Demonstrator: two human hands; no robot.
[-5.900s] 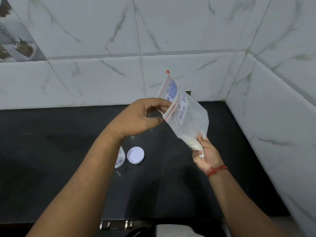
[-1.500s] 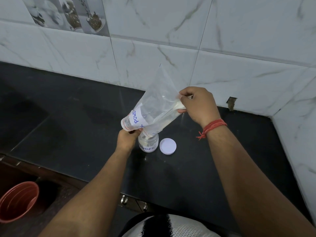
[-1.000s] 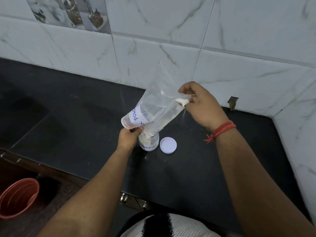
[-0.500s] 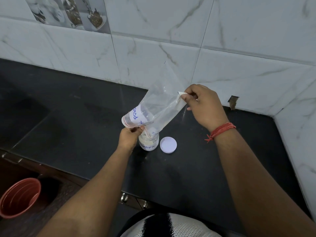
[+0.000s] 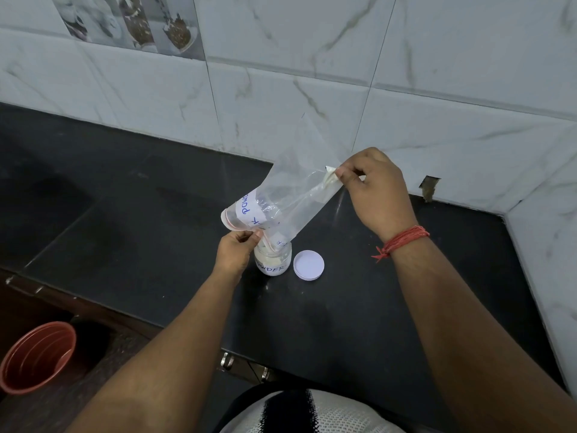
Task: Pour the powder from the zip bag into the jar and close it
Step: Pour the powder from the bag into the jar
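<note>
A clear zip bag with a white hand-written label hangs upside down, its open mouth over a small glass jar. The jar stands open on the black counter and holds pale powder at its bottom. My left hand pinches the bag's zip edge right beside the jar's mouth. My right hand pinches the bag's raised bottom corner, up and to the right. The bag looks almost empty, with a thin trace of powder along one crease. The jar's white lid lies flat on the counter just right of the jar.
The black counter runs along a white marble-tiled wall that turns a corner at the right. An orange bucket stands on the floor below the counter's front edge at the lower left. Drawer handles show under the edge.
The powder has run out of the bag's raised corner into the jar. My right hand shifted its pinch on the corner and pulled the bag straighter. My left hand stayed at the jar's mouth.
</note>
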